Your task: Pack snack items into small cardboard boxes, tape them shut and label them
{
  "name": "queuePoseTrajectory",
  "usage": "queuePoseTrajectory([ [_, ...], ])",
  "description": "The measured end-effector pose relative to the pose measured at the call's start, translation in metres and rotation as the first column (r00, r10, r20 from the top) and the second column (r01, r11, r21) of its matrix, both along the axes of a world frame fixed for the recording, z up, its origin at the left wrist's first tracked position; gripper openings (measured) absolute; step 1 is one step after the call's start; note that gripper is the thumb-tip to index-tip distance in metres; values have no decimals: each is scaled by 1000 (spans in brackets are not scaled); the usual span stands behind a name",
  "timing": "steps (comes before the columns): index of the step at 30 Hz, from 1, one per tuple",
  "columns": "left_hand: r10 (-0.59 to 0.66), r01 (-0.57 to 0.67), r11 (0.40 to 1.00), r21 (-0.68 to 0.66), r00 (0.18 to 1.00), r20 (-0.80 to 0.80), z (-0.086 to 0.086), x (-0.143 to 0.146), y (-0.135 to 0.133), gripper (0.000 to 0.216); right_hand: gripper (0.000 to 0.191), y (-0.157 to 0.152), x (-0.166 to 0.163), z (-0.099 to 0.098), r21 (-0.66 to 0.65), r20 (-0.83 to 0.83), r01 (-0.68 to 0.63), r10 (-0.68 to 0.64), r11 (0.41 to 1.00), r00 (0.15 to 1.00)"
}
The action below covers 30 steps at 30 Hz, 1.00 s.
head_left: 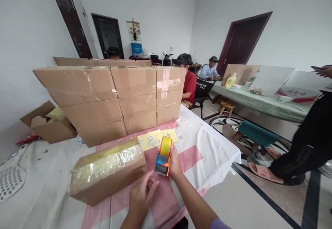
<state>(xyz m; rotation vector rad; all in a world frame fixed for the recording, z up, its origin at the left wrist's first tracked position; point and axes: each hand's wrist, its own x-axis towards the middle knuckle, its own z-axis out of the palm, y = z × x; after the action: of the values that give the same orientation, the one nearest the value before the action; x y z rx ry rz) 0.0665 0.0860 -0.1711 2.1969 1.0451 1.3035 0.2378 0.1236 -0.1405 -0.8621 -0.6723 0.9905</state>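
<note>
In the head view my right hand (pixel 175 161) grips a tape dispenser (pixel 163 159), orange and blue with a roll of yellow tape, above the table. My left hand (pixel 141 194) is just below and left of the dispenser, apart from it. Its fingers are loosely bent, thumb and forefinger apart, with nothing visible in them. To its left lies a long cardboard box (pixel 109 177) with shiny clear tape along its top. Beyond the dispenser is a yellow patterned sheet (pixel 153 139), partly hidden by the box and dispenser.
Stacked cardboard boxes (pixel 114 101) stand along the table's far side. An opened carton (pixel 55 128) is at the left. The cloth-covered table (pixel 218 149) ends at right. A person in red (pixel 189 85) sits behind the stack; another person (pixel 303 146) stands at right.
</note>
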Motion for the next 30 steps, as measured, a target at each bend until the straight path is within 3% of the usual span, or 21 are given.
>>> queuePoseTrajectory([
  [4, 45, -40, 967, -250, 999, 14, 5, -1, 2, 35, 45, -3, 0, -8, 17, 118, 35, -37, 999, 992],
  [6, 18, -25, 951, -309, 1000, -26, 8, -2, 2, 32, 45, -4, 0, -13, 31, 173, 48, -53, 998, 983],
  [10, -24, 27, 912, -409, 1000, 13, 10, -2, 2, 50, 47, -7, -1, -18, 67, 230, 18, -33, 998, 973],
  [12, -47, 86, 867, -491, 995, 91, 10, 0, 3, 57, 46, -8, -2, -17, 88, 246, -1, -20, 996, 969],
  [15, -89, 217, 750, -625, 969, 229, 9, 5, 5, 60, 43, -10, -2, -13, 102, 288, -18, -12, 995, 957],
  [19, -103, 313, 656, -687, 939, 329, 11, 8, 9, 63, 40, -11, -1, -11, 111, 348, -24, -16, 994, 937],
  [30, -110, 270, 697, -664, 956, 273, 2, 10, 10, 56, 44, -11, 3, -13, 206, 424, 62, -146, 977, 894],
])
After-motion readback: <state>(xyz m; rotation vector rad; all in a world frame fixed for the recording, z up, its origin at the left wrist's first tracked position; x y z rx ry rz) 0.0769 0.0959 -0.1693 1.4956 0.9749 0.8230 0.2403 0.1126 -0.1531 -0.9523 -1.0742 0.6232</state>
